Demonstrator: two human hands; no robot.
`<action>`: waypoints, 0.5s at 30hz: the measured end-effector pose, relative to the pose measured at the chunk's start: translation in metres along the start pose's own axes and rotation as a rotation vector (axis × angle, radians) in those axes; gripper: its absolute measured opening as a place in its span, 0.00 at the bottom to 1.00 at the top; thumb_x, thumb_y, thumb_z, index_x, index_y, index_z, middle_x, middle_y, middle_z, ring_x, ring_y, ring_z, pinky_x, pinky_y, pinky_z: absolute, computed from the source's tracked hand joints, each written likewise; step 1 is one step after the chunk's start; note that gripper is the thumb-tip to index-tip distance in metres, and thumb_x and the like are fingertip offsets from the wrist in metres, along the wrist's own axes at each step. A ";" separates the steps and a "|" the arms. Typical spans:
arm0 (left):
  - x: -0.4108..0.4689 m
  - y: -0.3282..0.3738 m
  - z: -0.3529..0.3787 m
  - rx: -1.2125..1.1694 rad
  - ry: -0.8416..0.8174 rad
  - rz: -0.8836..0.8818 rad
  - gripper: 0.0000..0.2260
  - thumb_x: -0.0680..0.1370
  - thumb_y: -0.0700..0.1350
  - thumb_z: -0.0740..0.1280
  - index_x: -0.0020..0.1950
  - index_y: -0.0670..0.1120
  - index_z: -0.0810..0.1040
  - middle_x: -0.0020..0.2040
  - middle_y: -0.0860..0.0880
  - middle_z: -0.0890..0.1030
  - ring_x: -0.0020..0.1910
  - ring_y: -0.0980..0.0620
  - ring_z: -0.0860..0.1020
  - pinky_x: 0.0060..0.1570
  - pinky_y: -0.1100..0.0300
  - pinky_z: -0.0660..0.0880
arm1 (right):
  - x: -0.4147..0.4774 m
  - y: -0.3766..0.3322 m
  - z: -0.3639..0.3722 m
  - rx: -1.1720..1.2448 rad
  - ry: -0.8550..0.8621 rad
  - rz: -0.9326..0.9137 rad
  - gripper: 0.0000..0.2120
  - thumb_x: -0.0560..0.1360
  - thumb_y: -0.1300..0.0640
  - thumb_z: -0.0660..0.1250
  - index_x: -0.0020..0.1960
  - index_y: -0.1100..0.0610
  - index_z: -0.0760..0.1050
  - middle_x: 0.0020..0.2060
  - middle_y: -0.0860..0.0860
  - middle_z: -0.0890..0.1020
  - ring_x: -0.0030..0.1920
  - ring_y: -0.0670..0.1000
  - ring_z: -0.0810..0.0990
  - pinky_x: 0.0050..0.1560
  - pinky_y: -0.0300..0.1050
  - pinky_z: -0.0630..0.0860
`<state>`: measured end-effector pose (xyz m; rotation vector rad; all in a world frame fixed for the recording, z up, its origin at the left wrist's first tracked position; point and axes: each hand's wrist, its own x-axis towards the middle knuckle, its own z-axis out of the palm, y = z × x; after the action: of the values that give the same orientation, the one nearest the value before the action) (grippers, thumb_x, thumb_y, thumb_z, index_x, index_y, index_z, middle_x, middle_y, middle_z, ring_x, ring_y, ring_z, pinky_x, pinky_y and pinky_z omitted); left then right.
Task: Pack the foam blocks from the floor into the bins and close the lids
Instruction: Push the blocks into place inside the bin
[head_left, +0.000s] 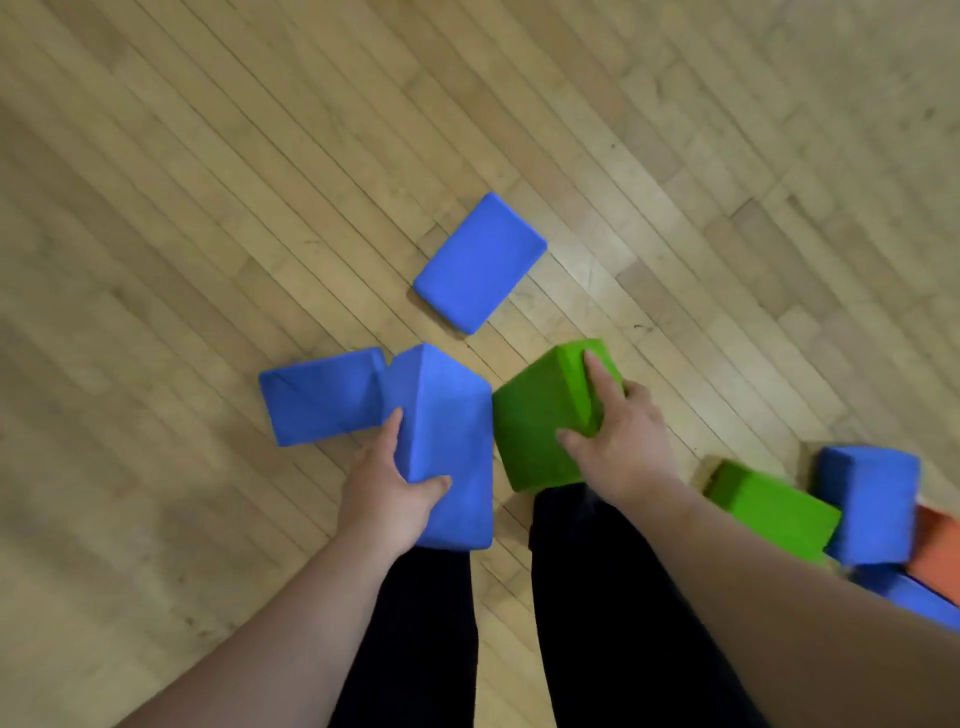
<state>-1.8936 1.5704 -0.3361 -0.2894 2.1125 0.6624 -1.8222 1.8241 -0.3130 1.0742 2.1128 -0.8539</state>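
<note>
**Step in hand: pick-up, both hands engaged.**

- The left hand (384, 493) grips a tall blue rectangular foam block (447, 441). The thumb lies across the near face and the fingers curl round the left side. The block stands on end. Whether it has cleared the wooden plank floor (208, 208) cannot be told.
- The right hand (628, 447) grips a chunky green foam block (540, 421), with the index finger along the top, the thumb on the near face and the other fingers round the far side.
- The two held blocks sit side by side, just ahead of the person's dark-trousered legs (597, 597).

**Progress.** No bin or lid is in view. Judged from the blocks lying loose, packing is far from complete.

**Next move.** Both blocks need lifting clear and carrying to the bins, wherever those stand. Foam should be light enough for one hand each. The blue block looks wide for the grip, so it may pivot.

**Count of foam blocks visible: eight.**

- **Blue, five:**
  - the held one;
  - a blue block lying flat to its left (322, 397), contact between the two uncertain;
  - a flat blue slab further ahead (480, 262), apart from the rest;
  - a blurred blue block at the right (872, 504);
  - a blue block at the lower right edge (909, 597).
- **Green, two:** the held one, and a green block on the floor at the right (774, 509).
- **Orange, one:** an orange block cut by the frame edge (940, 551).

The right-hand cluster is blurred and cropped, so more blocks may lie beyond it.
</note>
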 end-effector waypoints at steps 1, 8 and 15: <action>-0.027 0.015 -0.023 0.035 0.000 0.028 0.47 0.68 0.52 0.79 0.81 0.59 0.57 0.74 0.55 0.69 0.72 0.51 0.70 0.67 0.54 0.70 | -0.034 -0.014 -0.018 0.022 0.001 -0.023 0.44 0.73 0.44 0.72 0.79 0.32 0.47 0.68 0.54 0.65 0.68 0.59 0.69 0.69 0.56 0.70; -0.197 0.108 -0.184 0.309 0.011 0.312 0.40 0.76 0.55 0.73 0.81 0.65 0.52 0.71 0.52 0.63 0.55 0.53 0.74 0.57 0.56 0.74 | -0.223 -0.092 -0.139 -0.074 0.126 -0.215 0.42 0.75 0.41 0.69 0.78 0.30 0.45 0.75 0.49 0.58 0.71 0.58 0.68 0.65 0.54 0.74; -0.268 0.116 -0.257 0.314 0.073 0.384 0.38 0.76 0.56 0.72 0.80 0.68 0.53 0.68 0.58 0.63 0.56 0.56 0.73 0.51 0.58 0.76 | -0.268 -0.129 -0.200 -0.110 0.159 -0.373 0.41 0.75 0.41 0.68 0.80 0.34 0.46 0.70 0.50 0.64 0.67 0.55 0.70 0.63 0.52 0.74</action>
<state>-1.9617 1.5149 0.0430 0.2766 2.3254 0.5283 -1.8472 1.7967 0.0432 0.7212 2.5109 -0.8305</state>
